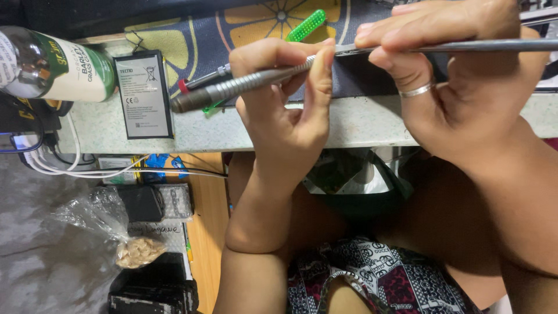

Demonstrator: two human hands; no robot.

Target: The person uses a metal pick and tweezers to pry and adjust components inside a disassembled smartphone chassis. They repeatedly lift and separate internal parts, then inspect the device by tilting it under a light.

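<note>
Speckled worktop (360, 125) carries a loose phone battery (144, 95). Left hand (285, 110) grips a knurled precision screwdriver (244, 84); right hand (459, 81) clamps a thin dark device (465, 46), tip meeting its edge: work appears midway.

The left part of the table (93, 131) is blocked by a bottle (55, 65) and a flat battery (143, 94). Bare table edge is left free between the battery and the left hand (285, 104).

A pale speckled tabletop (360, 122) is being covered in part by a dark patterned mat (203, 35). Below, a wooden floor (206, 227) is being crossed by white cables (87, 168).
</note>
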